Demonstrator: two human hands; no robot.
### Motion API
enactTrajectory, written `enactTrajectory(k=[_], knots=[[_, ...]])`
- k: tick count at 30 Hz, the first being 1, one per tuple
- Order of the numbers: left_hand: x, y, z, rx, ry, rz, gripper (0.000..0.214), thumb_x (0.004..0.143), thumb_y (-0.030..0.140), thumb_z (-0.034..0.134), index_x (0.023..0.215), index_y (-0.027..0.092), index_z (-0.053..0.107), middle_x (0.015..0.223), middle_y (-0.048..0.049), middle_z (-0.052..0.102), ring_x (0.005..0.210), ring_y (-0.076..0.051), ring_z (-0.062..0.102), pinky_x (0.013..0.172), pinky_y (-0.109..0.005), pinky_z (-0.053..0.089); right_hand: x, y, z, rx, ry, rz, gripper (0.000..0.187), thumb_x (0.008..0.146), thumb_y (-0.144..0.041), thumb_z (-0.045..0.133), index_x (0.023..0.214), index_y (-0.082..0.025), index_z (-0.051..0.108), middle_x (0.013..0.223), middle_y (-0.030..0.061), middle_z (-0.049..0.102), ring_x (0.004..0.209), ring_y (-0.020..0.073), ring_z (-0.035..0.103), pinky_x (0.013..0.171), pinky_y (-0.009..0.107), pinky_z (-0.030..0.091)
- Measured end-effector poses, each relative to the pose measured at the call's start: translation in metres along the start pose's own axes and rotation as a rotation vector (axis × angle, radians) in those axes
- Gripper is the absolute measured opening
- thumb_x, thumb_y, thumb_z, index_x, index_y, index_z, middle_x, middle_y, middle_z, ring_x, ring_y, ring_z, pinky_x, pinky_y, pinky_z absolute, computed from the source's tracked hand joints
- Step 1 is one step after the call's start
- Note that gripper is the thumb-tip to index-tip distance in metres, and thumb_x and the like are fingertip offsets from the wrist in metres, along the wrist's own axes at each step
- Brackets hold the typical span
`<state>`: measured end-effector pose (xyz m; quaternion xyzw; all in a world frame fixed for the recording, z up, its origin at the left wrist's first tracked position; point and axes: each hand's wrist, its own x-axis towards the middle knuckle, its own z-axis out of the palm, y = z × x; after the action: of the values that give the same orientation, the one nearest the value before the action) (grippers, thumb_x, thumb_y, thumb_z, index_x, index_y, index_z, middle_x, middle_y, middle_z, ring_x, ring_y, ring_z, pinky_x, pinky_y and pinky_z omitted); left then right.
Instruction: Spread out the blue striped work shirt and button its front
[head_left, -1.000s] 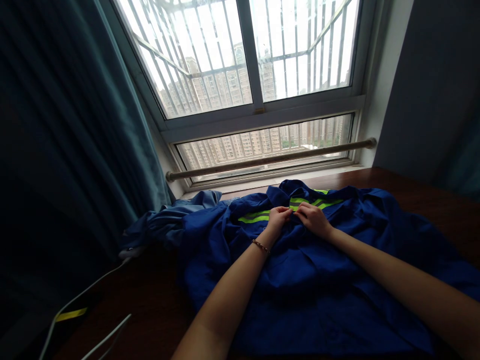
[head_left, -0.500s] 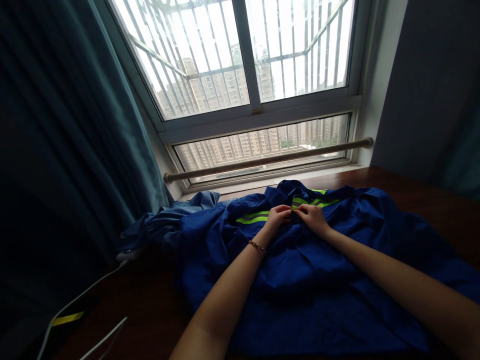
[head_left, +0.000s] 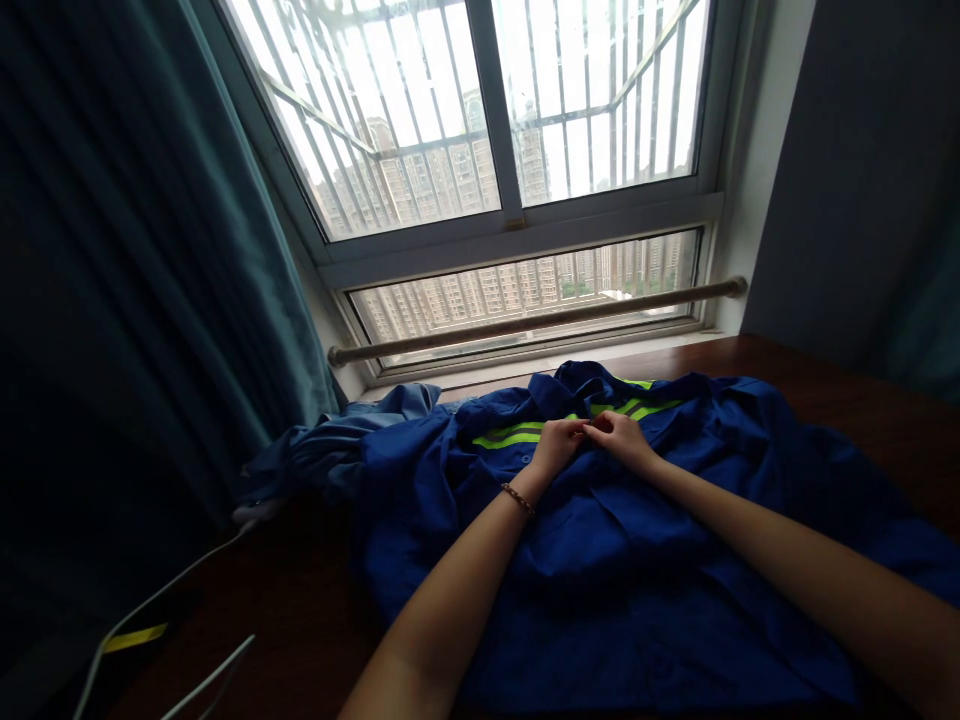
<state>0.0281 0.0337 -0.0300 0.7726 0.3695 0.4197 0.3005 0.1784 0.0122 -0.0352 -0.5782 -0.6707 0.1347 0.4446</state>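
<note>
"Where is the blue garment [head_left: 637, 575]?"

"I see it spread, rumpled, over the brown surface [head_left: 739, 352] below the window [head_left: 517, 215]."

"And the grasp?"

"Left hand [head_left: 556, 447] and right hand [head_left: 622, 440] nearly meet beside the yellow-green stripes [head_left: 511, 435], fingers pinching the garment's front; exactly which bit, I can't tell. I'd keep cloth slack there, steadying one side while the other hand makes small adjustments."

We cannot see which bit of the jacket [head_left: 637, 560] the left hand [head_left: 556, 448] and right hand [head_left: 621, 440] pinch; our view's right edge cuts its cloth off.
</note>
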Motion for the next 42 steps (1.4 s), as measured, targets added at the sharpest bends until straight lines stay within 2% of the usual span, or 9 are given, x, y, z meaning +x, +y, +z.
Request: enactTrajectory(k=[8, 15, 18, 24, 27, 30, 34, 37, 42], knots=[[-0.004, 0.013, -0.002, 0.085, -0.028, 0.022, 0.011, 0.069, 0.019, 0.058, 0.068, 0.02, 0.068, 0.064, -0.0024, 0.064, 0.061, -0.015, 0.055, 0.063, -0.022, 0.04, 0.001, 0.004, 0.002, 0.146, -0.028, 0.02, 0.018, 0.068, -0.03, 0.055, 0.062, -0.017, 0.065, 0.062, 0.0035, 0.065, 0.061, 0.0174, 0.059, 0.057, 0.026, 0.044], [-0.001, 0.01, 0.0, -0.053, 0.017, 0.001, 0.015, 0.066, 0.014, 0.06, 0.076, 0.021, 0.069, 0.073, -0.0028, 0.067, 0.067, -0.015, 0.058, 0.066, -0.023, 0.043, 0.004, 0.009, 0.005, 0.776, 0.109, 0.385, 0.017, 0.053, -0.031, 0.066, 0.06, -0.016, 0.063, 0.056, 0.0029, 0.063, 0.053, 0.0187, 0.059, 0.052, 0.03, 0.049], [0.005, 0.006, -0.004, -0.191, 0.132, -0.101, 0.013, 0.065, 0.015, 0.062, 0.075, 0.018, 0.068, 0.07, -0.0032, 0.066, 0.063, -0.014, 0.059, 0.063, -0.025, 0.045, 0.01, 0.01, 0.0, 0.845, 0.185, 0.414, 0.018, 0.054, -0.032, 0.064, 0.06, -0.016, 0.06, 0.054, 0.0017, 0.062, 0.05, 0.0162, 0.058, 0.05, 0.028, 0.049], [0.019, -0.007, -0.03, -0.312, 0.552, -0.359, 0.01, 0.057, 0.013, 0.068, 0.066, 0.015, 0.065, 0.06, -0.0017, 0.062, 0.056, -0.012, 0.057, 0.06, -0.025, 0.046, 0.024, 0.007, -0.021, 0.934, 0.35, 0.465, 0.014, 0.058, -0.025, 0.063, 0.057, -0.016, 0.053, 0.044, -0.0042, 0.052, 0.038, 0.0082, 0.048, 0.035, 0.018, 0.039], [0.023, -0.014, -0.037, -0.31, 0.6, -0.416, 0.012, 0.054, 0.012, 0.069, 0.064, 0.014, 0.063, 0.058, -0.0015, 0.06, 0.056, -0.012, 0.056, 0.06, -0.026, 0.046, 0.031, -0.002, -0.035, 0.968, 0.398, 0.478, 0.012, 0.062, -0.02, 0.06, 0.057, -0.017, 0.049, 0.043, -0.0051, 0.05, 0.038, 0.0069, 0.047, 0.031, 0.014, 0.035], [0.025, -0.012, -0.041, -0.329, 0.623, -0.453, 0.011, 0.058, 0.013, 0.067, 0.068, 0.013, 0.062, 0.059, -0.0023, 0.06, 0.055, -0.013, 0.056, 0.059, -0.026, 0.046, 0.036, -0.017, -0.052, 1.047, 0.425, 0.457, 0.011, 0.067, -0.017, 0.057, 0.06, -0.017, 0.049, 0.049, -0.0036, 0.054, 0.046, 0.0077, 0.055, 0.037, 0.013, 0.043], [0.022, 0.016, -0.05, -0.274, 0.649, -0.404, 0.017, 0.06, 0.015, 0.068, 0.076, 0.015, 0.063, 0.073, -0.0048, 0.062, 0.068, -0.015, 0.058, 0.069, -0.027, 0.045, 0.036, -0.035, -0.069, 1.168, 0.406, 0.404, 0.01, 0.071, -0.013, 0.056, 0.064, -0.016, 0.051, 0.054, -0.0026, 0.058, 0.054, 0.0081, 0.06, 0.048, 0.014, 0.05], [0.015, 0.053, -0.051, -0.115, 0.559, -0.137, 0.02, 0.063, 0.024, 0.068, 0.083, 0.019, 0.065, 0.088, -0.0053, 0.062, 0.081, -0.016, 0.056, 0.076, -0.025, 0.041, 0.034, -0.042, -0.072, 1.168, 0.373, 0.362, 0.01, 0.072, -0.012, 0.057, 0.065, -0.016, 0.052, 0.054, -0.003, 0.058, 0.053, 0.008, 0.06, 0.05, 0.014, 0.051], [-0.002, 0.095, -0.022, -0.008, -0.008, 0.094, 0.024, 0.07, 0.036, 0.063, 0.082, 0.016, 0.066, 0.072, -0.0036, 0.063, 0.061, -0.013, 0.052, 0.059, -0.023, 0.038, 0.031, -0.045, -0.072, 1.164, 0.332, 0.278, 0.006, 0.073, -0.012, 0.058, 0.069, -0.015, 0.055, 0.057, -0.0013, 0.06, 0.056, 0.0097, 0.062, 0.054, 0.016, 0.052]])
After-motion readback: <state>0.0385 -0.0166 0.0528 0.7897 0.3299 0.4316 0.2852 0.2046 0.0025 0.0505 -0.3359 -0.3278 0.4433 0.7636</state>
